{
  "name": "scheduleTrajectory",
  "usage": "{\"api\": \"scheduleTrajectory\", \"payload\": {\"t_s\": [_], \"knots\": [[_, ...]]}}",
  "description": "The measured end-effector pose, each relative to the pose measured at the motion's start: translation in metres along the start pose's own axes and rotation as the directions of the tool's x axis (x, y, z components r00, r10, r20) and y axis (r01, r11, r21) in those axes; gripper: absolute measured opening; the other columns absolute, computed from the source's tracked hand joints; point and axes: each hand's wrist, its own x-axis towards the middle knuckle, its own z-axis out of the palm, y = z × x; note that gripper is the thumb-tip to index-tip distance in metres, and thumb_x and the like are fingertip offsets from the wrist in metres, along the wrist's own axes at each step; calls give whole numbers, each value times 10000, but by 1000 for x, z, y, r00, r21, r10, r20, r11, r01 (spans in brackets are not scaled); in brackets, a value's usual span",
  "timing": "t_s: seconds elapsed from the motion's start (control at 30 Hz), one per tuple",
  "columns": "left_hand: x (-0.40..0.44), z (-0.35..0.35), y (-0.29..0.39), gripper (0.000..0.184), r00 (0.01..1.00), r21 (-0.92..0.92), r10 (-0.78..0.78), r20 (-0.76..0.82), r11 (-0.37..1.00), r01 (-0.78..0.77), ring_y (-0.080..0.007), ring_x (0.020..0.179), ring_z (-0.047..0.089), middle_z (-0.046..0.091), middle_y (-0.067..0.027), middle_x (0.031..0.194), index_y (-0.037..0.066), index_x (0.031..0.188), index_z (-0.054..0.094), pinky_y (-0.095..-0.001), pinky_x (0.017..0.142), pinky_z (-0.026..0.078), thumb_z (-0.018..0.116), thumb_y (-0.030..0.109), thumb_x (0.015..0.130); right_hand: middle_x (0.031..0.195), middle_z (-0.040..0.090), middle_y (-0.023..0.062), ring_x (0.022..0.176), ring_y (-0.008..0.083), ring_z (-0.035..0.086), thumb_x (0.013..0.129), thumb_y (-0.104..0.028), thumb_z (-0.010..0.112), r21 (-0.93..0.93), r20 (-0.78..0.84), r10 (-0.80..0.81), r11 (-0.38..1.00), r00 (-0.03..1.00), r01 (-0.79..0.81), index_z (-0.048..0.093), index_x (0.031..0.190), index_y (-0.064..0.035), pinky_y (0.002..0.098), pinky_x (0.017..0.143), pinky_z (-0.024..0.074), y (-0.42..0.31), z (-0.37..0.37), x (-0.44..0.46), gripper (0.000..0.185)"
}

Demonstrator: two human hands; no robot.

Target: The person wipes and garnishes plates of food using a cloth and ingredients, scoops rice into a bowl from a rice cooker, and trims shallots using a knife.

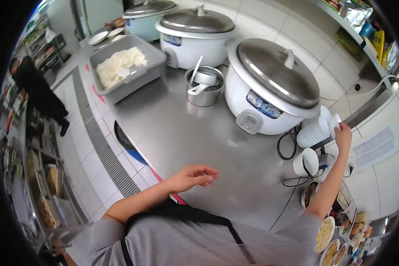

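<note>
My right hand (pixel 342 134) reaches out to the far right, its fingers closed on the rim of a white bowl (pixel 334 126) beside a stack of white bowls (pixel 314 132). My left hand (pixel 195 177) hovers over the near part of the steel counter (pixel 181 128), fingers apart and slightly curled, holding nothing. Between the hands and the wall stands a large white rice cooker (pixel 261 106) with its metal lid on. A metal pot (pixel 205 94) with a white-handled scoop (pixel 199 88) in it is left of that cooker.
A grey tub (pixel 135 86) of white rice sits at the counter's left end, near two more cookers (pixel 195 44). A white container (pixel 306 162) and cables are right. Plates of food (pixel 325 234) lie lower right. A person in dark clothes (pixel 40 91) stands far left.
</note>
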Motion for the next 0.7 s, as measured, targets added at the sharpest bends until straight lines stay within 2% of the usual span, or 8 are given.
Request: {"api": "scheduleTrajectory", "payload": {"t_s": [0.13,0.2,0.3,0.37,0.4,0.5,0.63,0.7], "knots": [[64,24,7,637,940,-527,19,339,832,173,-241,1134,418,391,-134,1266,146,1295,318,-425,892,383,427,551,815,773,605,100,681,204,605,729,-39,570,465,144,-62,885,988,-13,595,897,-10,303,607,469,-126,-49,-111,173],[83,30,12,742,907,-883,226,356,398,247,-263,1183,361,344,-124,1306,156,1318,260,-472,916,351,318,664,780,801,594,110,740,266,595,698,-25,616,444,165,-445,830,880,336,577,944,-47,339,656,477,-189,-33,-146,250],[80,7,21,837,985,-820,112,128,571,42,-314,1157,387,360,-89,1299,202,1301,296,-521,859,385,204,775,698,865,592,78,805,256,576,692,-131,653,645,299,-802,569,517,510,608,911,-68,346,698,463,-267,-3,-148,232],[68,-35,7,844,992,-834,71,105,550,49,-318,1131,413,377,-88,1282,205,1296,303,-520,821,409,206,782,688,876,600,72,789,251,579,701,-192,647,411,153,-702,685,696,601,605,928,-69,337,692,463,-278,4,-87,261],[56,-53,1,851,997,-852,24,79,521,55,-322,1106,438,394,-88,1266,207,1290,311,-518,783,434,207,790,679,909,608,91,807,262,583,749,-228,606,639,101,-420,722,902,265,593,964,-52,344,697,465,-269,31,-27,279],[21,-105,-3,865,998,-902,-16,-65,429,-52,-335,1052,478,419,-94,1238,203,1288,312,-511,712,467,223,798,666,1005,549,255,986,370,514,830,-411,447,-154,-241,-145,982,960,110,497,1125,-33,411,836,411,-246,93,127,482],[-22,-162,0,860,961,-884,59,-269,382,-270,-364,1051,473,415,-119,1237,198,1287,311,-554,705,465,262,790,665,968,577,218,936,347,547,868,-277,353,-664,444,-275,538,853,519,511,1072,-15,431,816,413,-180,173,257,368],[-36,-191,-2,858,944,-900,208,-257,306,-312,-392,1059,462,391,-138,1254,192,1292,302,-590,713,455,287,780,668,913,603,200,908,322,568,826,-402,432,9,33,314,949,949,-315,616,940,-24,427,770,433,-151,187,270,436]]}}
